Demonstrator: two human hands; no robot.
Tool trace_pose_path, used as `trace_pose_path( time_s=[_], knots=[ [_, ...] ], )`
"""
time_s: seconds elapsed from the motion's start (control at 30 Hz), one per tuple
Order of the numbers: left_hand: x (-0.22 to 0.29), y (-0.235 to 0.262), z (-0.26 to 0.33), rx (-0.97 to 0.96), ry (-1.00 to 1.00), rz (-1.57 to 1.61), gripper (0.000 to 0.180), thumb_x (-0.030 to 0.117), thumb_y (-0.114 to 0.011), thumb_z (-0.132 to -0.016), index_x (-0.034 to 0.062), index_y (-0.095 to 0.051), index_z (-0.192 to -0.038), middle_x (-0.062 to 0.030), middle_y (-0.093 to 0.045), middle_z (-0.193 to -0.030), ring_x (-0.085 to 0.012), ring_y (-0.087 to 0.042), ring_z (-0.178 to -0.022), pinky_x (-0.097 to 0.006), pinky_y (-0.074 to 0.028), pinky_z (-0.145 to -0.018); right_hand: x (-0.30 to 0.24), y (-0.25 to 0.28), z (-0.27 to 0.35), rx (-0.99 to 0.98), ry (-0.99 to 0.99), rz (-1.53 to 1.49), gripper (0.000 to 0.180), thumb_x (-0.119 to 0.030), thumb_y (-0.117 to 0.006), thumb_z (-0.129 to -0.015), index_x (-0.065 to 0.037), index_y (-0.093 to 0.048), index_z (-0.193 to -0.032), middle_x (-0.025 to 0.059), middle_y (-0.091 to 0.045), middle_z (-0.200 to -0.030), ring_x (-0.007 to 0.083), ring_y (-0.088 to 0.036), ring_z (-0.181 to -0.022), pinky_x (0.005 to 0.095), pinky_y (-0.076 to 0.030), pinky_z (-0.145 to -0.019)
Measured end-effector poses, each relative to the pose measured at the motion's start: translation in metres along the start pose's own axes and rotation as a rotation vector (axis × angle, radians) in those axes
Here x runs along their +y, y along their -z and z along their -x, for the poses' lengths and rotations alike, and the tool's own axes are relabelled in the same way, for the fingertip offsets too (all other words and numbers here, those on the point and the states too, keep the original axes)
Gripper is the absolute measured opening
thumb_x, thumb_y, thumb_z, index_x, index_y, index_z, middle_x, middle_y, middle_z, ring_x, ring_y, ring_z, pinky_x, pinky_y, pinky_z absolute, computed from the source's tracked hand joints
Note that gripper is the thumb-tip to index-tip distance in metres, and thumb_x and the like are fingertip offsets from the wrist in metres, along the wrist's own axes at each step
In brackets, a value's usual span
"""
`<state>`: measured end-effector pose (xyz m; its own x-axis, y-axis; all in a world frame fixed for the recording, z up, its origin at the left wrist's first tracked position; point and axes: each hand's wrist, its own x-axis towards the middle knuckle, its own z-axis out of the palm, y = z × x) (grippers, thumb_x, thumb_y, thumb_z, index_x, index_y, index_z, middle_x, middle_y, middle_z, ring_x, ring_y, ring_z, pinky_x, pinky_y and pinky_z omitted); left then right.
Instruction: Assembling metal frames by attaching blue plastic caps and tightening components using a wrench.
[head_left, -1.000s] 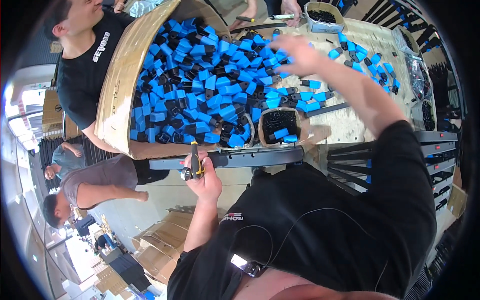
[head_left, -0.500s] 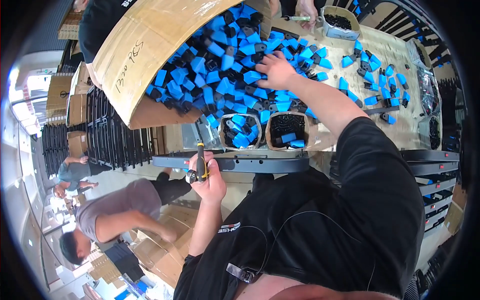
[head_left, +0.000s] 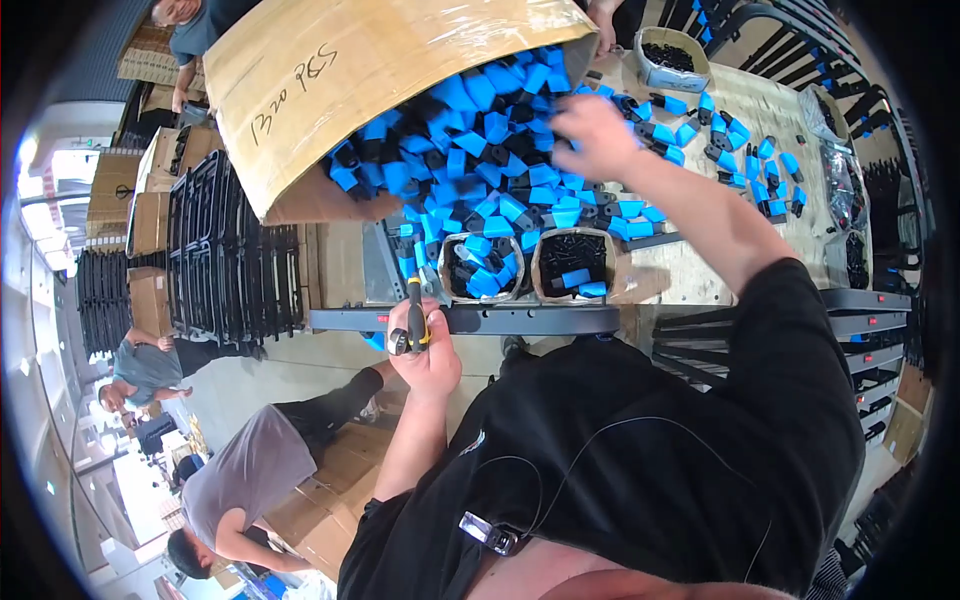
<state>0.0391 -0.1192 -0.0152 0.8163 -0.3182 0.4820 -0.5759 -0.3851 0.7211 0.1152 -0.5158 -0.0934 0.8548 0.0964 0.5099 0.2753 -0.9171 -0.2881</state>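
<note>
**A:** Head view: what does the left hand (head_left: 428,358) have?

**B:** Its fingers are wrapped shut around a screwdriver (head_left: 413,318) with a black and yellow handle, the shaft pointing away toward the far side. It sits just at the near edge of a grey metal bar (head_left: 520,320) that runs left to right across the counter (head_left: 700,270).

**A:** And the right hand (head_left: 592,135)?

**B:** It reaches far over the counter into a heap of blue and black plastic parts (head_left: 480,160) spilling from a large tipped cardboard box (head_left: 340,80). The fingers curl down onto the pile; whether they have closed on a piece, I cannot tell.

**A:** What lies between the two hands?

**B:** Two small paper tubs (head_left: 575,265) stand side by side just beyond the bar, both holding black pieces with some blue ones. More blue parts are scattered to the right on the wooden top.

**A:** Anyone else?

**B:** A person in a grey shirt (head_left: 250,470) bends over boxes at near left.
</note>
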Motion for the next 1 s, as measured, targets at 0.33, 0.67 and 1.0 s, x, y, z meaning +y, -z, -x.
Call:
trace_pose_path(
  time_s=[0.33,0.67,1.0],
  knots=[
    [-0.006,-0.001,-0.002,0.009,0.015,-0.004,0.008,0.002,-0.062,-0.093,-0.0001,-0.066,-0.100,-0.0150,-0.067,-0.100,-0.0266,-0.063,-0.091,-0.038,-0.050,-0.085,-0.063,-0.049,-0.038,-0.279,0.085,0.231,0.060,-0.053,-0.073,-0.079,-0.031,-0.063,-0.135,0.0079,-0.047,-0.150,0.0327,-0.030,-0.149,0.0698,-0.020,-0.116],
    [-0.010,0.000,0.004,0.047,0.060,0.148,0.009,0.004,-0.065,-0.095,-0.0003,-0.067,-0.102,-0.0106,-0.066,-0.102,-0.0195,-0.063,-0.092,-0.032,-0.050,-0.084,-0.020,-0.018,0.049,-0.317,0.171,0.447,0.045,-0.039,-0.070,-0.083,-0.027,-0.063,-0.126,0.0041,-0.055,-0.137,0.0307,-0.035,-0.144,0.0685,-0.023,-0.117],
    [-0.011,0.004,0.005,0.039,0.132,0.184,0.008,0.003,-0.070,-0.090,0.0007,-0.066,-0.097,-0.0109,-0.064,-0.099,-0.0232,-0.063,-0.083,-0.032,-0.050,-0.076,0.009,0.040,0.125,-0.365,-0.471,0.749,0.057,-0.053,-0.065,-0.090,-0.015,-0.062,-0.133,0.0130,-0.050,-0.149,0.0346,-0.041,-0.142,0.0606,-0.034,-0.109]
  ],
)
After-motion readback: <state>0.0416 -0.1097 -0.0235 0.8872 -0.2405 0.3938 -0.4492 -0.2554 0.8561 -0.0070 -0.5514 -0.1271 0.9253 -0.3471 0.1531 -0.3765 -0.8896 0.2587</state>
